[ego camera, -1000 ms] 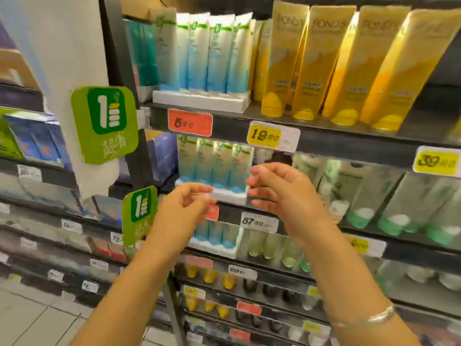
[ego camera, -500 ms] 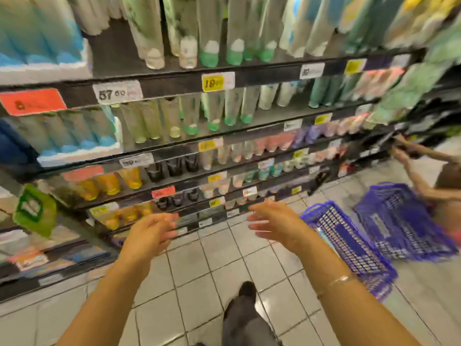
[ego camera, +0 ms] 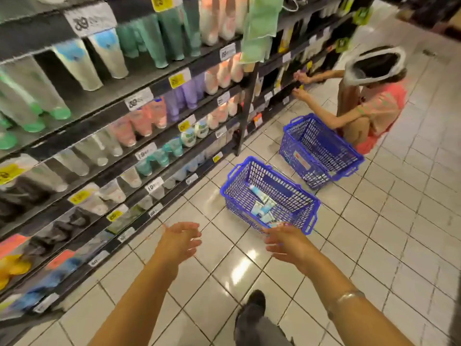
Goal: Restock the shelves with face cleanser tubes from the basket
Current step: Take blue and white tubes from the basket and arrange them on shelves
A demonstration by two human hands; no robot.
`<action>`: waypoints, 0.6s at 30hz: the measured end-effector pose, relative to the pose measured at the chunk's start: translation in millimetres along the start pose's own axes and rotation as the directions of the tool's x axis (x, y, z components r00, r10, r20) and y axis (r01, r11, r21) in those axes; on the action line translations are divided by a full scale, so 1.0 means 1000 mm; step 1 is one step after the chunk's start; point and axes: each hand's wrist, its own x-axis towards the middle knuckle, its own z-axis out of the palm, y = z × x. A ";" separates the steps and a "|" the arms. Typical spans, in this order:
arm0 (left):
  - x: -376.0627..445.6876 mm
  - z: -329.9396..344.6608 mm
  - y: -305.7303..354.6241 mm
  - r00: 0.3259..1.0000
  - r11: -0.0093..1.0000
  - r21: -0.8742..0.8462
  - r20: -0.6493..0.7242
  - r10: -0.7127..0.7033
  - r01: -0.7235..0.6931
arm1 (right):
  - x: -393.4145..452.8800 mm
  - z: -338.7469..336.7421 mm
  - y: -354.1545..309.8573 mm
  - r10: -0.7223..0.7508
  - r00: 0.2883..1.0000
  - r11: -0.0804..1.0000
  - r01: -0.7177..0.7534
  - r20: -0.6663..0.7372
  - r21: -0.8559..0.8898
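Observation:
A blue plastic basket (ego camera: 309, 211) stands on the tiled floor ahead of me, with a few pale blue and white cleanser tubes (ego camera: 262, 206) lying in its bottom. My left hand (ego camera: 180, 242) hangs empty over the floor, fingers spread, to the left of the basket. Just short of the basket's near rim is my right hand (ego camera: 287, 242), also empty with its fingers apart. Dark shelves (ego camera: 129, 78) stocked with rows of upright tubes fill the left side.
A second blue basket (ego camera: 324, 156) stands farther back beside a crouching person (ego camera: 369, 106) who reaches into the lower shelves. My shoe (ego camera: 254, 302) is on the floor below my hands. Price tags line the shelf edges. White floor tiles stretch to the right.
My view has swung down from the upper shelves to the floor. Both hands dropped from the shelf and now reach toward the near basket, which has come closer and fully into view.

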 end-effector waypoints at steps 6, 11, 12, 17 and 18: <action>0.055 0.124 0.024 0.984 0.990 0.123 0.156 -0.085 0.066 | 0.064 -0.094 0.004 0.092 0.994 0.995 -0.089 -0.063 0.048; 0.113 0.175 0.041 0.969 0.959 0.247 0.167 -0.182 0.138 | 0.115 -0.131 0.002 0.207 0.973 0.962 -0.184 -0.103 0.199; 0.129 0.184 0.044 0.962 0.955 0.254 0.180 -0.204 0.155 | 0.126 -0.134 0.001 0.235 0.965 0.950 -0.203 -0.114 0.235; 0.211 0.230 0.058 0.908 0.875 0.428 0.235 -0.348 0.225 | 0.192 -0.132 -0.008 0.371 0.909 0.868 -0.265 -0.192 0.421; 0.227 0.238 0.059 0.903 0.856 0.454 0.215 -0.373 0.245 | 0.207 -0.130 -0.009 0.396 0.894 0.851 -0.273 -0.208 0.448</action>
